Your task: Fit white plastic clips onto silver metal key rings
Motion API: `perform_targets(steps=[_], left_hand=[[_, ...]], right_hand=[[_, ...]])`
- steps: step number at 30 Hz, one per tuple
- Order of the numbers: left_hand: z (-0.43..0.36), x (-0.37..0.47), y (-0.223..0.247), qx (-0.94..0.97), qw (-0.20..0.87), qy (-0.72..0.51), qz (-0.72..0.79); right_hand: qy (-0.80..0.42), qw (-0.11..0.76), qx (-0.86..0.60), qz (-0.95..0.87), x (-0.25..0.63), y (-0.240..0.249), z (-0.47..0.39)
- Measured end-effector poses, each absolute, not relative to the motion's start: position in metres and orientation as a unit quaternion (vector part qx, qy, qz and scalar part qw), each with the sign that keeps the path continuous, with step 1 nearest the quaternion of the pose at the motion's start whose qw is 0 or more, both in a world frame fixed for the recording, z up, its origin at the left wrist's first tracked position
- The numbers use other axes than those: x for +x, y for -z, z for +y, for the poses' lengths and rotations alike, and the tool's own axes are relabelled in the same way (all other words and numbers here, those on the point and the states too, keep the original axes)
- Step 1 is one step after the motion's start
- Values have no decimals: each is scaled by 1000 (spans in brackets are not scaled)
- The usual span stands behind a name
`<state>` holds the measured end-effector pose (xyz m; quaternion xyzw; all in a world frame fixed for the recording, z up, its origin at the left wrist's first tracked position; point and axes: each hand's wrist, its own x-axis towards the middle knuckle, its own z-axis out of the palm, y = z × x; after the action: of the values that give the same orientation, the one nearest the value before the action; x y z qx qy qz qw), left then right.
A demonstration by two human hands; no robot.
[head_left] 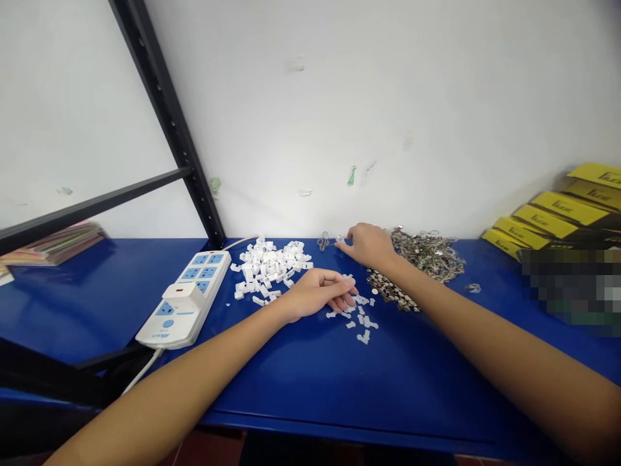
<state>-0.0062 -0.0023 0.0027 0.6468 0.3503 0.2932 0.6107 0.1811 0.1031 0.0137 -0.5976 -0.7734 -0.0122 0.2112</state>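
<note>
My left hand [323, 294] is palm up with its fingers curled together, just left of the scattered small white flat pieces [363, 319]; what it holds, if anything, is too small to name. Farther back, my right hand [367, 244] has its thumb and forefinger at a small whitish piece [339, 239] near the wall. Beside that piece lie a few small round clear-looking parts [323, 241]. White plastic blocks [272, 264] are heaped to the left of my left hand. A tangled pile of metallic parts [431, 255] and many small brownish discs [391, 291] lie by my right forearm.
On the left a white power strip [213, 275] holds a plugged-in white adapter [183, 296]. A black metal frame [169, 116] rises behind it. Yellow and black boxes [553, 220] are stacked at the right. Papers [58, 243] lie far left on the blue table [310, 382].
</note>
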Motion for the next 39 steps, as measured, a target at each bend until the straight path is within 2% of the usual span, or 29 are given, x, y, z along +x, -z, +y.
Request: perform_targets(steps=[3, 8, 16, 19, 23, 25, 30, 33, 39], left_hand=[[-5, -6, -2, 680, 593, -276, 331], [-14, -2, -5, 679, 597, -263, 337], [-14, -3, -6, 665, 602, -284, 337], [-11, -3, -2, 666, 600, -292, 334], [-8, -1, 3, 640, 593, -328, 362], [-6, 1, 4, 619, 594, -353, 373], [-3, 2, 5, 550, 624, -397, 388], [-4, 2, 5, 580, 610, -383, 381], [-3, -1, 4, 616, 586, -365, 378]], right_hand=[[24, 201, -535, -820, 175, -16, 89], [-101, 211, -387, -892, 153, -15, 77], [-195, 227, -361, -883, 141, -16, 77], [-218, 267, -367, -864, 153, -30, 66], [-207, 367, -394, -816, 183, -46, 46], [-199, 389, -407, -802, 201, -49, 35], [-130, 338, -395, -844, 231, -44, 15], [-88, 303, -344, -884, 232, -39, 10], [-74, 334, -333, -879, 226, -33, 13]])
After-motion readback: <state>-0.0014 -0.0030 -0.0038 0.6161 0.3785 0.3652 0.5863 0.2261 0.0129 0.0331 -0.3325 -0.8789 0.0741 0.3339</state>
